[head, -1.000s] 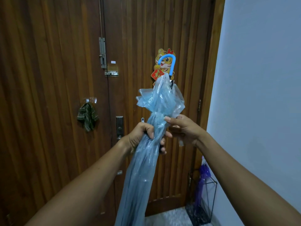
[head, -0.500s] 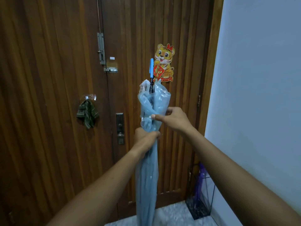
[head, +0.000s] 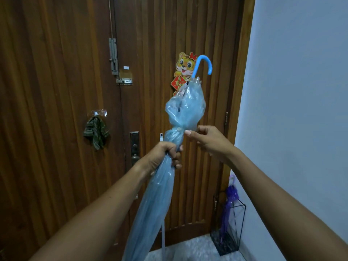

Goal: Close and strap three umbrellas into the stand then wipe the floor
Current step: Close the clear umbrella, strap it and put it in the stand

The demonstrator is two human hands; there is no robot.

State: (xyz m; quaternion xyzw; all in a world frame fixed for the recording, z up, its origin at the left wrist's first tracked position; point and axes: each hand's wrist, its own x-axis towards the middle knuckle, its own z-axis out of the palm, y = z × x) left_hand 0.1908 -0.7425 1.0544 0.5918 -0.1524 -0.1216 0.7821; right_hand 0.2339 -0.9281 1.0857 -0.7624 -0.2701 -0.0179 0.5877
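Note:
A closed light-blue translucent umbrella (head: 158,194) points handle-up in front of the door, its blue hooked handle (head: 204,63) at the top. A strap with a round snap (head: 178,129) cinches the canopy. My left hand (head: 163,153) grips the folded canopy just below the strap. My right hand (head: 209,139) hovers at the strap's right side, fingers curled, one fingertip at the canopy's edge; I cannot tell whether it pinches anything. A black wire stand (head: 243,210) sits in the lower right corner with a purple umbrella (head: 228,204) in it.
The wooden door (head: 56,110) fills the view, with a green cloth (head: 96,132) on a hook, a lock plate (head: 135,147) and a tiger decoration (head: 185,66). A thin white pole (head: 163,238) leans behind the umbrella. A pale wall (head: 301,110) is on the right and speckled floor (head: 188,249) below.
The umbrella has tilted so that the hooked handle swings right. My right hand has drawn back from gripping the strap to its right side. My left hand keeps its grip.

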